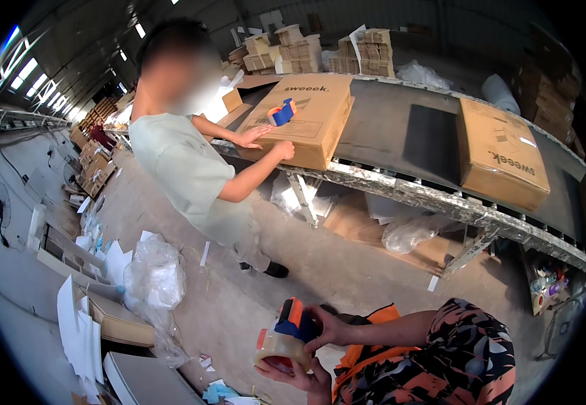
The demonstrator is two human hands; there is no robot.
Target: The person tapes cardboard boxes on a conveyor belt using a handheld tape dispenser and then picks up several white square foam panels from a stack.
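In front of my body I hold a blue and orange tape dispenser with a large roll of clear packing tape on it. My right hand grips the blue body of the dispenser. Under and beside the roll, my left hand is closed on the tape, its fingers at the core. Part of the left hand lies out of the picture at the lower edge.
A conveyor carries a large cardboard box and a second box. A co-worker stands with both hands on the first box, beside another tape dispenser. Plastic wrap and panels lie left.
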